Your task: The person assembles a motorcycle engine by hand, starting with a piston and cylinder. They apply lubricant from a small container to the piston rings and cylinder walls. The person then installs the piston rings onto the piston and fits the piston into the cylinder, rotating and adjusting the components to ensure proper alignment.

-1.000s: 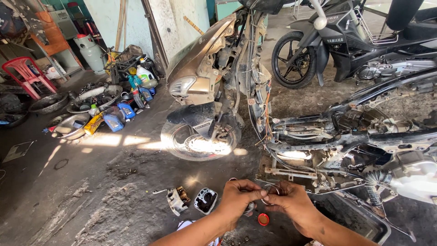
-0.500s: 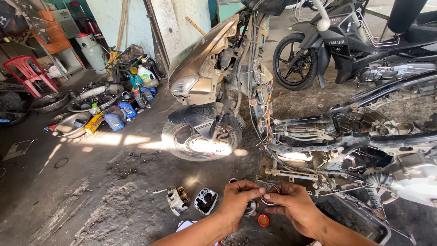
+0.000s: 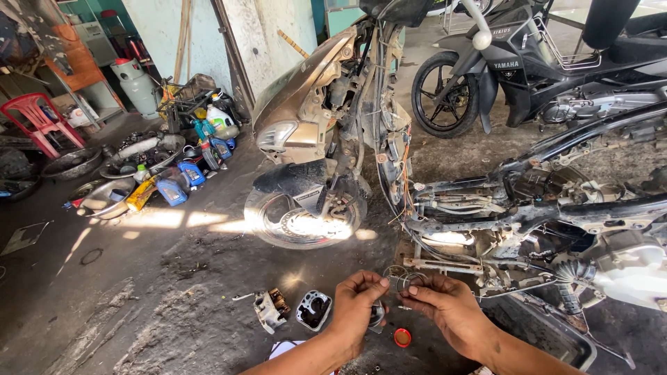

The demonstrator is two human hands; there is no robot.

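Observation:
My left hand (image 3: 358, 305) and my right hand (image 3: 448, 309) meet low in the middle of the head view, over the oily floor. Between their fingertips they pinch thin metal rings (image 3: 403, 279). A small dark engine part (image 3: 376, 316) shows just under my left hand; I cannot tell whether that hand grips it. A red cap (image 3: 401, 337) lies on the floor below the hands. To their left lie an engine cylinder (image 3: 314, 309) and a grey metal part (image 3: 267, 307).
A stripped motorcycle (image 3: 326, 139) stands just ahead, its bare frame (image 3: 528, 208) stretching right. A black tray (image 3: 538, 330) lies at the right. Another motorcycle (image 3: 528, 62) is parked behind. Oil bottles (image 3: 182, 177), metal basins (image 3: 104, 198) and a red chair (image 3: 38, 121) sit at the left.
Both hands have stayed together on the rings, shifting only slightly. The view has tilted a little.

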